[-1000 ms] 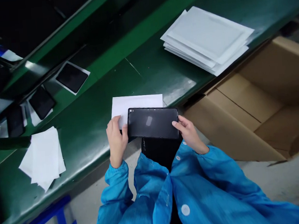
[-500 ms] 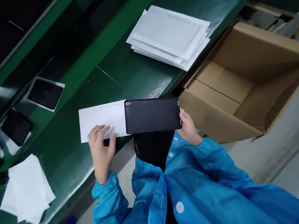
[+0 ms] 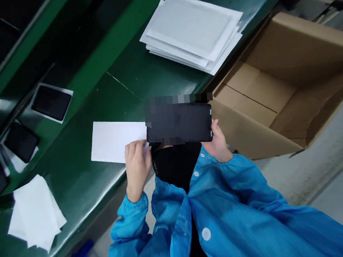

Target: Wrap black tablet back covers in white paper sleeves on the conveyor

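Observation:
My right hand (image 3: 220, 142) grips the right end of a black tablet (image 3: 193, 123), thumb up along its short edge. The tablet is held level in front of my body; its left part is blurred by blocky pixels. A folded white sheet (image 3: 113, 141) lies on the green table, its right end meeting the tablet's left end. At that near right corner, my left hand (image 3: 137, 163) has its fingers curled on the sheet and its thumb close to them, pinching the edge beside the tablet.
A stack of white sleeves (image 3: 193, 27) sits on the green table (image 3: 89, 182) at the back. An open cardboard box (image 3: 255, 137) stands at right. Loose white sheets (image 3: 37, 212) lie at near left. Several black tablets on white sheets, one a tablet (image 3: 51, 102), lie farther left.
My left hand has moved right along the sheet to the tablet's end, and its spread fingers have closed. The tablet has shifted slightly right and up in view, still in my right hand.

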Demonstrator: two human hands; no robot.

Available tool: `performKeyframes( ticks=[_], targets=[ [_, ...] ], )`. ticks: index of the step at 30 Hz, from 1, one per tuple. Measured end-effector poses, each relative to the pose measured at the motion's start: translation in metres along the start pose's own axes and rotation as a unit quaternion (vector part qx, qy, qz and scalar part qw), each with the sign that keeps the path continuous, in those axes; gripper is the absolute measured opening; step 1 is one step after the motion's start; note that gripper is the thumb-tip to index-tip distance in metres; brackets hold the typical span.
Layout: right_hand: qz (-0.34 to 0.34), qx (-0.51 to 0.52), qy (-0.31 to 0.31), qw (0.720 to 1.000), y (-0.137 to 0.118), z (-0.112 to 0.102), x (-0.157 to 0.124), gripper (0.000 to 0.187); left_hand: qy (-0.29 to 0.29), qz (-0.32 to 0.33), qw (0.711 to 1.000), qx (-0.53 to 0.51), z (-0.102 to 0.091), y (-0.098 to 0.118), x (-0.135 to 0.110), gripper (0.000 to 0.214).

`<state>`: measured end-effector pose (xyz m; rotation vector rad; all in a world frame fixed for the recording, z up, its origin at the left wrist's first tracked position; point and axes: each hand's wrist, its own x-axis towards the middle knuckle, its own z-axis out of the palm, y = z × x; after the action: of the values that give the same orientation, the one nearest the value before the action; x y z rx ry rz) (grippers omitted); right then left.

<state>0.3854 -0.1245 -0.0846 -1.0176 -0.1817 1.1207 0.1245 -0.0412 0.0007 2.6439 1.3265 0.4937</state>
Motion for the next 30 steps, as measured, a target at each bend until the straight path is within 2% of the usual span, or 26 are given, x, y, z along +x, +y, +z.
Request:
performKeyframes(
  ticks=[4,9,14,17,24,30],
  targets=[
    [0.002,0.007,-0.019,1.000,0.002,0.004,-0.002,0.060,0.009,-0.007,1.000,-0.019,-0.009,-0.004,-0.003,0.010],
    [-0.016,-0.003,-0.030,0.999,0.004,0.005,-0.003,0.060,0.005,0.003,1.000,0.003,-0.007,-0.002,-0.009,0.025],
    [-0.028,-0.002,-0.024,0.999,0.010,0.006,-0.007,0.055,0.026,0.006,1.000,-0.015,-0.004,-0.003,-0.011,0.011],
    [-0.043,-0.003,-0.023,0.999,0.012,0.008,-0.011,0.051,0.049,-0.002,0.998,-0.050,-0.005,-0.007,-0.010,0.010],
    [-0.077,-0.021,-0.007,0.997,0.011,0.006,-0.019,0.044,0.079,-0.102,0.978,-0.167,-0.008,-0.016,-0.010,0.017],
    [-0.086,-0.062,0.024,0.994,0.011,0.003,-0.024,0.043,0.093,-0.178,0.956,-0.213,-0.009,-0.024,-0.012,0.014]
  ],
)
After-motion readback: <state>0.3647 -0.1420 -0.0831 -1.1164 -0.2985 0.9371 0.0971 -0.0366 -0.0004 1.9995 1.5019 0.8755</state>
